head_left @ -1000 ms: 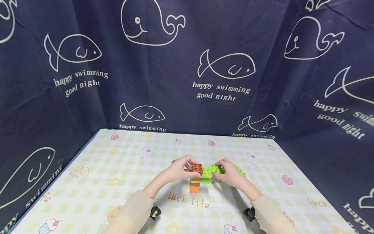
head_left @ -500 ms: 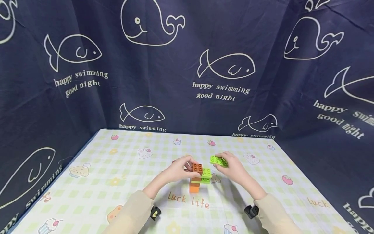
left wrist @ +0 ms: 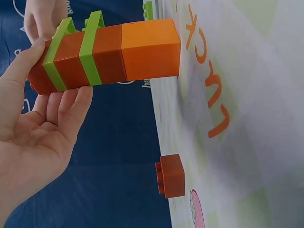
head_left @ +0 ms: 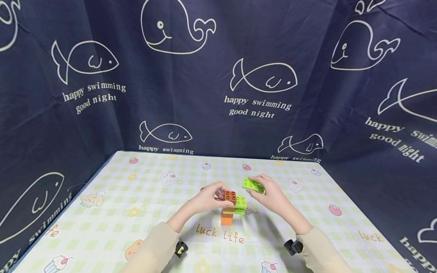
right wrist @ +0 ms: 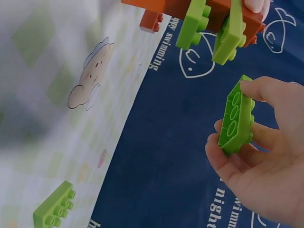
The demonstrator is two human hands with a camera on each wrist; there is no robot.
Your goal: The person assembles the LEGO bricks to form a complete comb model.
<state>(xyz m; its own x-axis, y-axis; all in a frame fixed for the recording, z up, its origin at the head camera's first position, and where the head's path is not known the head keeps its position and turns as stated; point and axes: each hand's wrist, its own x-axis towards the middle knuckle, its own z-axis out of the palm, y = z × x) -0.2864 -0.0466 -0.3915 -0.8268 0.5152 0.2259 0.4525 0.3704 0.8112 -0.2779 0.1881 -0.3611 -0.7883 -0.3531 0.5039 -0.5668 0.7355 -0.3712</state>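
A tower of bricks stands on the table: an orange brick (head_left: 227, 219) at its foot, brown bricks above, with two thin green bricks (right wrist: 231, 38) between them jutting out to the right. My left hand (head_left: 208, 199) grips the tower's brown top brick (head_left: 230, 197) between thumb and fingers. To the right and slightly above, my right hand (head_left: 271, 193) pinches another thin green brick (head_left: 250, 184), apart from the tower. In the right wrist view this brick's hollow underside (right wrist: 233, 114) shows, thumb at one end and fingers at the other.
A loose brown brick (left wrist: 172, 175) lies on the table beyond my left hand, mostly hidden in the head view. Another green brick (right wrist: 54, 206) lies to the right, behind my right hand. A patterned cloth (head_left: 136, 235) covers the table; dark blue curtains (head_left: 218, 125) surround it.
My right hand has lifted its green brick up and away from the tower's side, then shifted it slightly left. My left hand has kept its grip on the tower.
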